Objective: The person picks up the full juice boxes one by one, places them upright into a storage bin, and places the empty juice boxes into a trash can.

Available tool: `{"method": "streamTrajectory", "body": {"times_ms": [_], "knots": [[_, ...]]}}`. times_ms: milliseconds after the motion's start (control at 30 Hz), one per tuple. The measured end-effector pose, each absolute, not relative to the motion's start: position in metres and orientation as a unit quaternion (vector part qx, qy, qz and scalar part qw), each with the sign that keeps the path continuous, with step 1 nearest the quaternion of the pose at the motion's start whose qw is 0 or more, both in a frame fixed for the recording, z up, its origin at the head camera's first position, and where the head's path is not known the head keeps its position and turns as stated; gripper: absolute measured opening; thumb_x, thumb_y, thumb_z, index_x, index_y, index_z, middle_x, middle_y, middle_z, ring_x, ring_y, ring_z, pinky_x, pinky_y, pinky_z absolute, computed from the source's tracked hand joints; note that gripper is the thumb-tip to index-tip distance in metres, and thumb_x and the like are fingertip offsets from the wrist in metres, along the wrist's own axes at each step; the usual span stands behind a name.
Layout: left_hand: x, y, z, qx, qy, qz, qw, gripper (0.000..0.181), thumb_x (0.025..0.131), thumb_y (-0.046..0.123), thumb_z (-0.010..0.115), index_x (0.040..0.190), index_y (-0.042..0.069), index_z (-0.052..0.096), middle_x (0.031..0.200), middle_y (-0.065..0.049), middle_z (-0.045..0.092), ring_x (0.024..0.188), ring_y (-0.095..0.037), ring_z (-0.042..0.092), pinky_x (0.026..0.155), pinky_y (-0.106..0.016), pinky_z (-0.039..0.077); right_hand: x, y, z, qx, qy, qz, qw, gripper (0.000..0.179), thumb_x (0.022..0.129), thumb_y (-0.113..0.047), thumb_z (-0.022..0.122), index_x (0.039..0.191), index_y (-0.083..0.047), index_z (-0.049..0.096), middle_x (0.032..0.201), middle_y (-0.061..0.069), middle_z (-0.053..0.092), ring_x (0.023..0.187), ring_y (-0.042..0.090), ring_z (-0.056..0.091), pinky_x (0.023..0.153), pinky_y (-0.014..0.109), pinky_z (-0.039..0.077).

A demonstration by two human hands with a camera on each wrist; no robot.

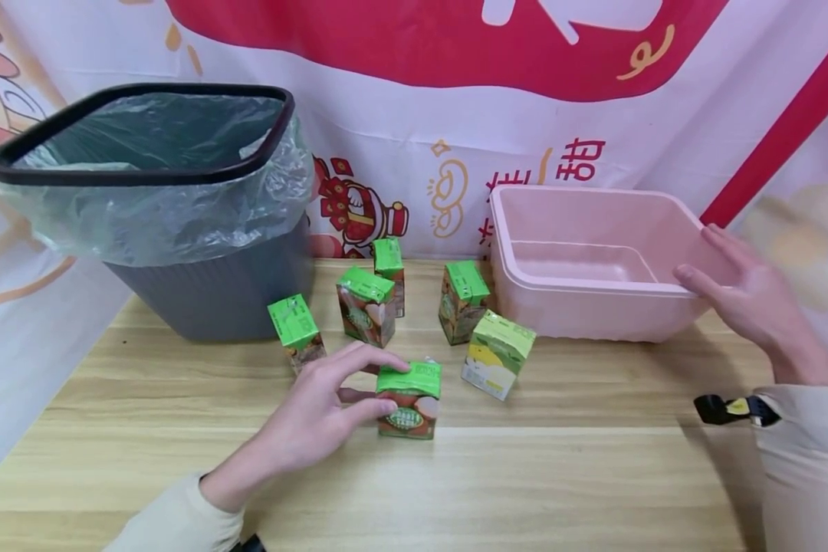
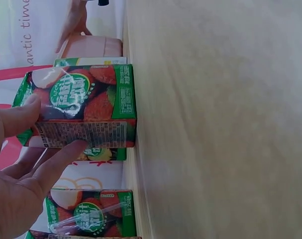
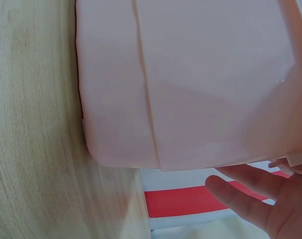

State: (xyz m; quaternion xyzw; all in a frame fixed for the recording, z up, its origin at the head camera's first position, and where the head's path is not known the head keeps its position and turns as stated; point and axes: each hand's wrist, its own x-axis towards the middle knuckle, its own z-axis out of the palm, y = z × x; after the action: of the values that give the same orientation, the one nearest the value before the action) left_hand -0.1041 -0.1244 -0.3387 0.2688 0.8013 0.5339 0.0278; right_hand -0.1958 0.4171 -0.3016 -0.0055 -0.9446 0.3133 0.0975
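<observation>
My left hand [image 1: 324,402] holds a lychee juice box [image 1: 409,406] with a bright green top, upright on the table. The left wrist view shows the thumb on its front and another fingertip at its side; some fingers are partly hidden. My right hand [image 1: 759,299] rests at the right end of a pink plastic bin [image 1: 593,314]. In the right wrist view its fingers [image 3: 240,199] extend loosely beside the bin's outer wall. Left of the bin stand a pear juice box [image 1: 498,356] and another green-topped juice box [image 1: 464,303].
Three more green-topped juice boxes, including a front-left one [image 1: 297,330], a middle one [image 1: 367,307] and a back one [image 1: 389,272], stand near a grey trash bin [image 1: 214,299] lined with a clear bag. A printed cloth [image 1: 400,115] hangs behind the wooden table [image 1: 524,491].
</observation>
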Motion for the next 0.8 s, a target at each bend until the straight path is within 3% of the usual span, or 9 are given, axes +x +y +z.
{"method": "streamTrajectory", "body": {"times_ms": [333, 800], "knots": [[-0.109, -0.121, -0.327, 0.235, 0.814, 0.531, -0.025, 0.043, 0.09, 0.001, 0.081, 0.126, 0.022, 0.071, 0.127, 0.001, 0.069, 0.121, -0.017, 0.065, 0.082, -0.026, 0.065, -0.196, 0.417, -0.302, -0.021, -0.943, 0.321, 0.085, 0.088, 0.101, -0.053, 0.06, 0.171, -0.026, 0.016, 0.18, 0.011, 0.01, 0.165, 0.047, 0.004, 0.123, 0.08, 0.011], [-0.129, -0.1, -0.291, 0.223, 0.81, 0.526, -0.131, 0.043, 0.09, 0.004, 0.083, 0.13, 0.016, 0.072, 0.117, -0.004, 0.07, 0.1, -0.017, 0.064, 0.064, -0.023, 0.059, -0.195, 0.417, -0.302, -0.02, -0.942, 0.325, 0.081, 0.087, 0.102, -0.052, 0.059, 0.172, -0.026, 0.014, 0.18, 0.01, 0.008, 0.165, 0.047, 0.003, 0.123, 0.08, 0.01]]}}
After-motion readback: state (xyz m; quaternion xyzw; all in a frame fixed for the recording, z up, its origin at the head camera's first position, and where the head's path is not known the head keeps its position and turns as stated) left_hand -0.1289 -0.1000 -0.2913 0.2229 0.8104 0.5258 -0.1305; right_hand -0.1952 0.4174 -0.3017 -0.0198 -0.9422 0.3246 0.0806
